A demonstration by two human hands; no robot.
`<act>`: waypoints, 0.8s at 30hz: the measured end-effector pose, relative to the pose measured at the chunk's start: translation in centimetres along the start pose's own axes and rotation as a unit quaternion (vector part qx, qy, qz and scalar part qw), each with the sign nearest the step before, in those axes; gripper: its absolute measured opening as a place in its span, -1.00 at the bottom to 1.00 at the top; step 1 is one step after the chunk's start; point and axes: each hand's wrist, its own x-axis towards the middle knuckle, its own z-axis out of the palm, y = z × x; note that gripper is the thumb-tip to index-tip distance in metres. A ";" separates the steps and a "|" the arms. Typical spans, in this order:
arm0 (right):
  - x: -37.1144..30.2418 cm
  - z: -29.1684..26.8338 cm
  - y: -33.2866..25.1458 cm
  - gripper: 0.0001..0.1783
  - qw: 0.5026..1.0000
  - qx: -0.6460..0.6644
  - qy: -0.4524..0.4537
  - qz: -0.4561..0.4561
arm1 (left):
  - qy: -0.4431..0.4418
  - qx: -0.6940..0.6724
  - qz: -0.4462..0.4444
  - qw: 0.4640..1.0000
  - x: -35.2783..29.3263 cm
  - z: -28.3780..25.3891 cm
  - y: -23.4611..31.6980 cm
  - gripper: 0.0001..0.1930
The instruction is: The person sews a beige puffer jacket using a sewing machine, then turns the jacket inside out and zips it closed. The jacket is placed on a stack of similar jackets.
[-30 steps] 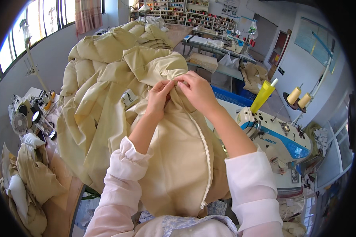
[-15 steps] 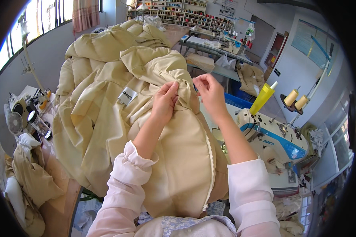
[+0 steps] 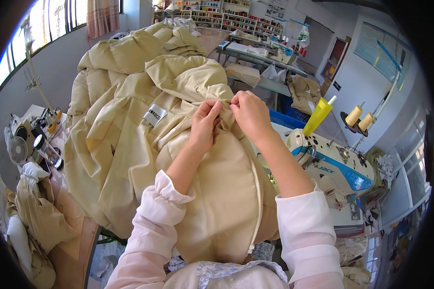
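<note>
A bulky beige padded jacket [image 3: 115, 111] is spread before me, part of it hanging over the near edge toward my lap. Along its right part runs a pale zipper [image 3: 258, 197], its lower end close to my body. My left hand [image 3: 206, 123] pinches a fold of the jacket near the upper end of the zipper. Right beside it, my right hand [image 3: 250, 113] has its fingertips closed on the same edge. Whether a thread or only cloth lies between those fingertips is too small to tell. A white label [image 3: 154, 115] shows on the jacket left of my hands.
On the right stands a white and blue sewing machine [image 3: 332, 168] with a yellow holder [image 3: 319, 115] on top and thread cones [image 3: 359, 119] behind. A small fan [image 3: 18, 150] and beige cloth pieces [image 3: 41, 207] are at left. Thread shelves [image 3: 217, 17] line the back.
My right hand has moved left and closed its fingertips on the jacket edge, beside my left hand. The left hand keeps its pinch on the fold, nearly in place.
</note>
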 end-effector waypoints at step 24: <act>-0.7 -1.7 3.8 -0.85 0.950 0.303 0.072 0.023 | -0.006 0.359 0.241 0.902 1.1 1.3 2.5 -0.80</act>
